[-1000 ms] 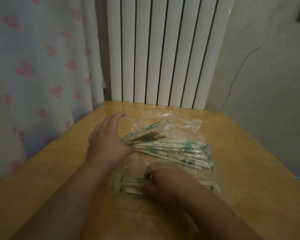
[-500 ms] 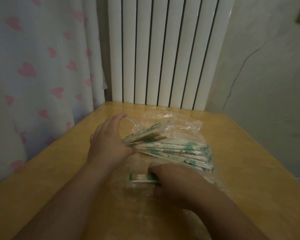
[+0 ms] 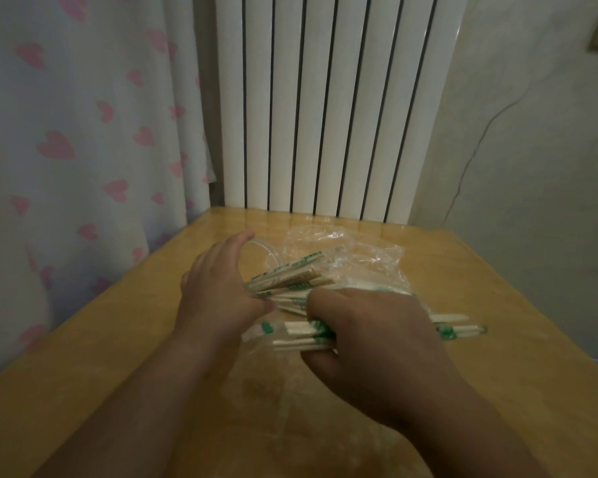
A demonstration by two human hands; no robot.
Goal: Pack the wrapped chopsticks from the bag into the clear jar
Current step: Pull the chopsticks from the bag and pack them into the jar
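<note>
In the head view, the right hand [image 3: 370, 336] is clamped on a loose bundle of wrapped chopsticks [image 3: 301, 339] whose ends stick out both sides; they could slide free or snag the crinkled bag [image 3: 359, 260] at its 12 o'clock. The left hand [image 3: 218, 284] is cupped around the clear jar [image 3: 265, 251], which lies tipped at its 1 o'clock with packed chopsticks [image 3: 287, 274] fanning from its mouth, and these may spill out.

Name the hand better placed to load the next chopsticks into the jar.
Right hand: it already grips a bundle of wrapped chopsticks. The left hand is busy steadying the clear jar.
</note>
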